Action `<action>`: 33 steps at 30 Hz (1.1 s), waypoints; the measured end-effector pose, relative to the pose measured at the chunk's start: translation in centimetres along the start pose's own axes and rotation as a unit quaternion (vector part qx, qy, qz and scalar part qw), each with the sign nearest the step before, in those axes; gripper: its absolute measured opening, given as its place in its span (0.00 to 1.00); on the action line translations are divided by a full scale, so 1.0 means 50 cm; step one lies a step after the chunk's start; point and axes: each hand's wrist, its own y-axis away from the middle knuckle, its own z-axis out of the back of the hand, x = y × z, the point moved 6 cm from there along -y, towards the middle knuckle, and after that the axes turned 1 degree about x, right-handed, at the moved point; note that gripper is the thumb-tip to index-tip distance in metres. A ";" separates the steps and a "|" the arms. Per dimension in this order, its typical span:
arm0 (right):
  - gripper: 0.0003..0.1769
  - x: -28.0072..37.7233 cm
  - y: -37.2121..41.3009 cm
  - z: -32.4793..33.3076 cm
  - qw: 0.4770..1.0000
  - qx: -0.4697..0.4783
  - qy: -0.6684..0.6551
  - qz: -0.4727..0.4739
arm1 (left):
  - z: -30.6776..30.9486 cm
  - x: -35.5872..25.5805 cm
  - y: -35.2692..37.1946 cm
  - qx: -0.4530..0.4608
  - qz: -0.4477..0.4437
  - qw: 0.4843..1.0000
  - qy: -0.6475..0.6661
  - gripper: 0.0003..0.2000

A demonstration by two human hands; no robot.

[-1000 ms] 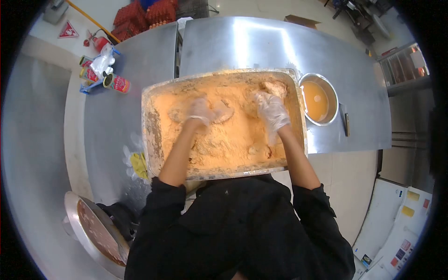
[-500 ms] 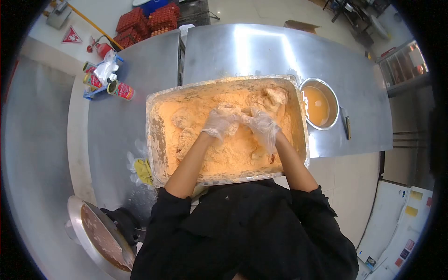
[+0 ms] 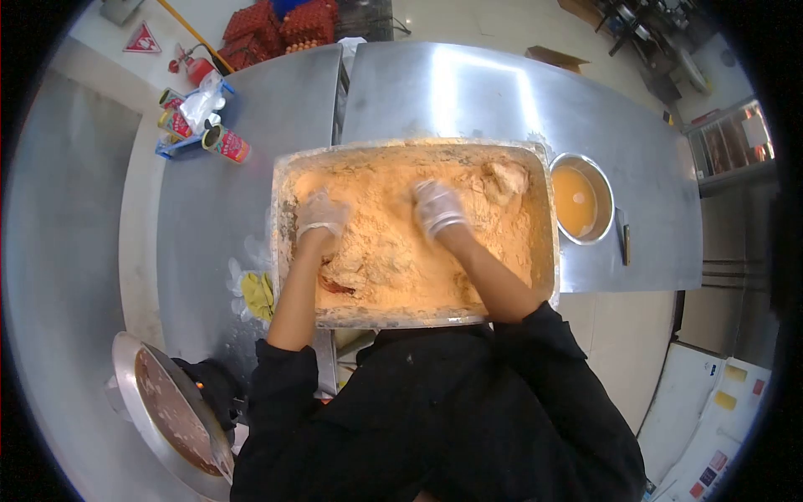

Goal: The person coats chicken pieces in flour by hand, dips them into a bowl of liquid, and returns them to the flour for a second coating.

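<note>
A large rectangular tray (image 3: 548,276) holds orange-yellow flour (image 3: 376,217). My left hand (image 3: 323,213), in a clear plastic glove, is at the tray's left side, its fingers blurred and partly in the flour. Near the tray's middle, my right hand (image 3: 437,206), gloved too, reaches into the flour, fingertips hidden. A floured piece of food (image 3: 506,181) lies in the back right corner. Another coated piece (image 3: 341,274), with a dark red part, lies below my left hand. Whether either hand grips anything does not show.
Right of the tray stands a metal bowl (image 3: 609,201) of orange liquid, with a knife (image 3: 626,243) beside it. Cans (image 3: 226,144) in a blue basket are at the back left. A yellow cloth (image 3: 258,295) lies left of the tray; a large pan (image 3: 125,360) is lower left.
My hands have moved apart from the middle of the tray, the left one to the left side. The coated piece between them is no longer there. The whole view has shifted slightly.
</note>
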 end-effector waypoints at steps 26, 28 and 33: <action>0.30 -0.059 0.142 0.113 0.918 -0.006 -0.397 -0.011 | -0.051 -0.123 -0.007 0.069 -0.013 0.660 0.748 0.29; 0.32 -0.026 0.113 0.061 0.781 0.064 -0.621 -0.005 | -0.040 -0.156 0.032 0.052 -0.009 0.665 0.745 0.30; 0.27 -0.033 0.145 0.106 0.881 0.016 -0.471 0.028 | -0.023 -0.152 0.071 0.092 -0.156 0.598 0.781 0.27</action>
